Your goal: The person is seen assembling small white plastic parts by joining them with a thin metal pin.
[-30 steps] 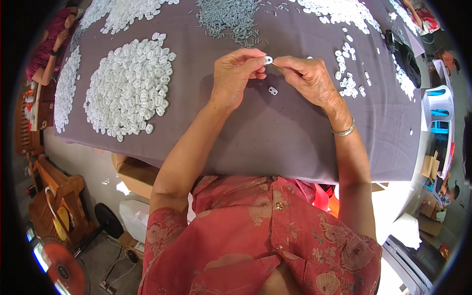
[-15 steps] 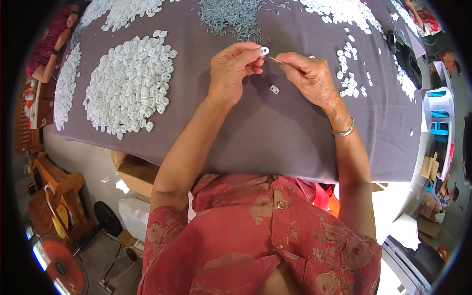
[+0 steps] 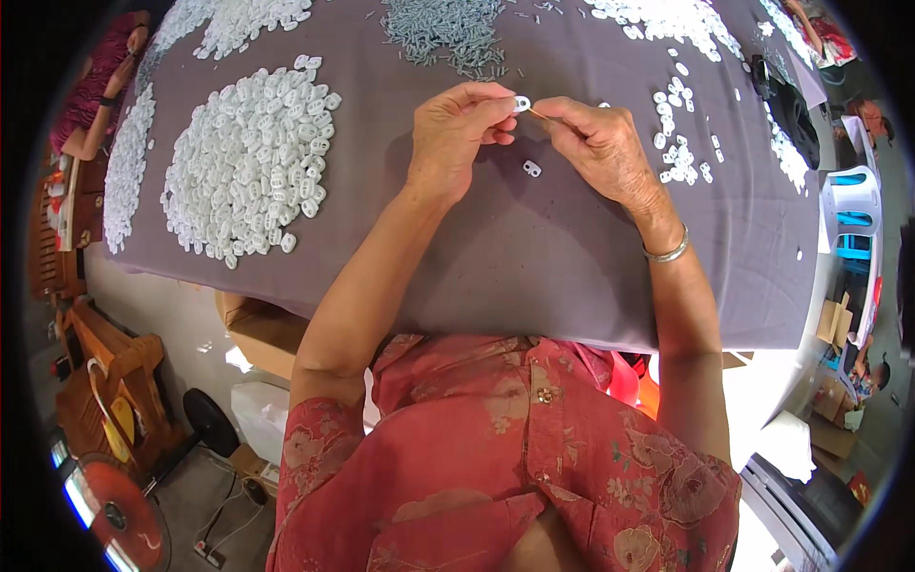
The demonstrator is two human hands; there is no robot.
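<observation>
My left hand (image 3: 457, 136) is closed, pinching a small white oval plastic piece (image 3: 521, 103) with a dark hole between thumb and forefinger. Close to its right, my right hand (image 3: 596, 143) is closed on a thin wooden stick (image 3: 538, 114). The stick's tip reaches the white piece; whether it enters the hole is too small to tell. Below the hands, a loose white piece (image 3: 532, 169) with holes lies on the brownish-grey tablecloth (image 3: 515, 257). A large heap of similar white pieces (image 3: 248, 162) spreads left of my left forearm.
At the far middle lies a pile of small grey-green rods (image 3: 443, 33). Scattered white pieces (image 3: 679, 162) lie right of my right hand, with a bigger white heap (image 3: 672, 24) beyond. Another person's arm (image 3: 110, 105) shows at far left. An orange fan (image 3: 119, 515) stands lower left.
The white piece in my left hand has shifted slightly right and down, its face now turned. My right hand has drawn a little closer, bringing the stick's tip to the piece.
</observation>
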